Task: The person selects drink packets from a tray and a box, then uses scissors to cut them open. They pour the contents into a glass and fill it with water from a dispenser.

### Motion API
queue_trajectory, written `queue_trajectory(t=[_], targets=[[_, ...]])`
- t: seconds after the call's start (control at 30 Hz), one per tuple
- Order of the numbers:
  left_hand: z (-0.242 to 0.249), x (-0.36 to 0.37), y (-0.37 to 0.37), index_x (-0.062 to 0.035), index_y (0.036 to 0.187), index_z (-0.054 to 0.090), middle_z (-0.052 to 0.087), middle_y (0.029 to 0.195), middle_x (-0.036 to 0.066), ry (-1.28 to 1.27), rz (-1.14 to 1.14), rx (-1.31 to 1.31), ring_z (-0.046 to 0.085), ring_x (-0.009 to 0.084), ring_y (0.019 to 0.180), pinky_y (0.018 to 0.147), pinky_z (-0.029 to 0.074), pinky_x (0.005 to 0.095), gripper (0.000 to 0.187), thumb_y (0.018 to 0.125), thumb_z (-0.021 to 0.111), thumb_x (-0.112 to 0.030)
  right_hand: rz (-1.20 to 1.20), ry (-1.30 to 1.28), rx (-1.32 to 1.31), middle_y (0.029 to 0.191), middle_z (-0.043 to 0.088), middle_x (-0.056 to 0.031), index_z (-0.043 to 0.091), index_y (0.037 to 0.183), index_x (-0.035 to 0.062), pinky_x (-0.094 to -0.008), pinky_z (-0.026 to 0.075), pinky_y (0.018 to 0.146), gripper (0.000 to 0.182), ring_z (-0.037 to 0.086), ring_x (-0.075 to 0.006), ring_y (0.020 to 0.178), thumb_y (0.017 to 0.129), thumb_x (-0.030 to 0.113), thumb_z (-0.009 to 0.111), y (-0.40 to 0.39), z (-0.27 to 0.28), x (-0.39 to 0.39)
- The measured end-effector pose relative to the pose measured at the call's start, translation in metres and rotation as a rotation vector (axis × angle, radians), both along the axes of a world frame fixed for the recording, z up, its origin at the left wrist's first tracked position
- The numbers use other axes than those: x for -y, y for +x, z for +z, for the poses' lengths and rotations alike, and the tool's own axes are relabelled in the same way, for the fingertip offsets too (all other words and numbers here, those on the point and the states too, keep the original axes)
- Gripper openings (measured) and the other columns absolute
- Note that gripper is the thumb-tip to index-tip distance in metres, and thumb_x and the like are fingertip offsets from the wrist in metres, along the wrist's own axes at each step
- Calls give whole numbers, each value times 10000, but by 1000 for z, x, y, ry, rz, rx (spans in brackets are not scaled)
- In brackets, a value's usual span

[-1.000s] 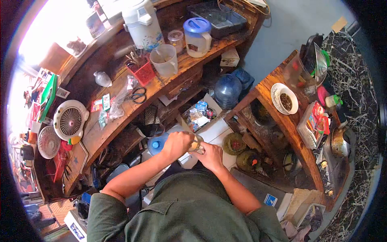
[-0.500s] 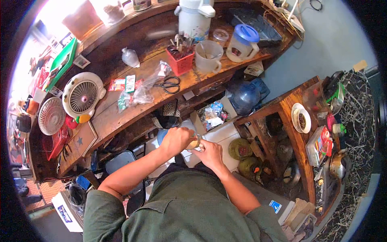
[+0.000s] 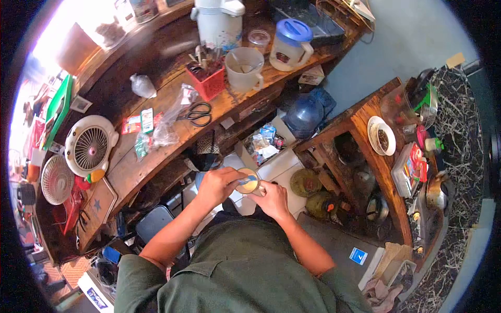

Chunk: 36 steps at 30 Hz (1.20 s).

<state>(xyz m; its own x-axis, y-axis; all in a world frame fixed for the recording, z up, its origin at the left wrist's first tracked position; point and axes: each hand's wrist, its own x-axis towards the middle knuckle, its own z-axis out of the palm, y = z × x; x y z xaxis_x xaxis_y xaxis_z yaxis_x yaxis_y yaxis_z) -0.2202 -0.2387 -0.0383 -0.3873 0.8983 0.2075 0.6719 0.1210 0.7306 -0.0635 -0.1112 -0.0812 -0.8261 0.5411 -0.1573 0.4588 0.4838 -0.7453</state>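
A glass cup [image 3: 251, 187] with a pale yellow content is held in front of my chest, over the tiled floor. My right hand [image 3: 273, 200] grips its handle on the right side. At the cup's left rim, my left hand [image 3: 216, 187] is closed, with its fingertips pinched on a thin bluish utensil [image 3: 243, 181] that reaches into the cup. What the utensil is exactly cannot be made out.
The curved wooden counter [image 3: 141, 172] ahead bears scissors [image 3: 198, 114], a red basket of cutlery [image 3: 207, 83], a plastic mug [image 3: 244, 70], a blue-lidded pitcher [image 3: 290, 46] and a fan [image 3: 91, 146]. A wooden shelf with a white bowl [image 3: 382, 138] stands at the right.
The cup's open top now shows more, as my left hand has shifted left and down off it. The view has turned slightly, so the counter items appear further left.
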Motion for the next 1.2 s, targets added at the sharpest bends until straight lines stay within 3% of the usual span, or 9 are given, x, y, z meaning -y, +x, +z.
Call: queue_trajectory(t=[0.07, 0.27, 0.37, 0.5, 0.57, 0.63, 0.77, 0.97, 1.2], targets=[[-8, -18, 6, -79, 1001, 689, 680, 894, 96, 66, 38, 73, 671, 265, 773, 664, 536, 351, 228, 799, 649, 18, -37, -57, 25, 553, 534, -53, 665, 815, 98, -408, 422, 530, 364, 568, -243, 522, 685, 404, 814, 8, -1, -17], [-38, -87, 15, -15, 965, 659, 662, 892, 113, 133, 332, 246, 645, 222, 832, 740, 495, 308, 141, 828, 628, 5, -150, -175, 27, 533, 456, -20, 704, 884, 116, -358, 378, 505, 402, 452, -169, 484, 682, 444, 817, 51, -40, -97], [-128, -119, 2, -11, 963, 645, 661, 883, 111, 85, 433, 360, 640, 198, 838, 739, 493, 317, 129, 841, 630, -49, -144, -92, 95, 525, 417, -20, 649, 776, 79, -362, 353, 496, 398, 409, -157, 480, 686, 427, 819, 69, -38, -150], [-231, -161, -4, -20, 961, 632, 665, 891, 128, -172, 656, 522, 638, 180, 815, 726, 499, 338, 153, 867, 644, -140, -186, -81, 105, 523, 328, -32, 393, 612, 46, -345, 299, 467, 585, 335, -152, 491, 648, 389, 865, 87, -42, -210], [-341, -164, -20, -28, 971, 627, 669, 887, 133, -117, 666, 540, 647, 205, 805, 715, 502, 353, 174, 870, 653, -167, -164, -17, 166, 513, 357, -47, 518, 665, 62, -361, 330, 469, 444, 376, -172, 464, 656, 360, 848, 96, -45, -233], [-373, -175, -9, -17, 1110, 588, 663, 1007, 183, -236, 804, 394, 653, 310, 927, 815, 502, 399, 366, 818, 718, -197, -227, -74, 260, 514, 381, -39, 516, 667, 59, -363, 344, 476, 447, 387, -192, 465, 656, 359, 847, 95, -34, -246], [-416, -168, 7, 38, 1410, 331, 405, 1396, 308, -570, 679, 346, 387, 428, 1314, 1111, 330, 415, 810, 736, 747, -130, -205, -65, 247, 516, 408, -36, 564, 694, 58, -361, 347, 481, 405, 392, -190, 464, 657, 344, 849, 106, -51, -261], [-327, -131, 23, -68, 1397, 414, 398, 1433, 255, -531, 422, 294, 381, 406, 1332, 1115, 323, 426, 696, 787, 722, -198, -190, -185, 148, 518, 378, -35, 540, 677, 39, -350, 333, 483, 389, 363, -155, 482, 651, 270, 852, 79, -60, -268], [-135, -108, 2, -84, 1198, 600, 561, 1298, 146, -258, 437, 247, 522, 342, 1211, 1011, 430, 405, 358, 845, 656, -102, -22, -386, -154, 530, 329, 32, 655, 772, 53, -285, 288, 460, 293, 313, -81, 497, 671, 239, 858, -10, -56, -266]])
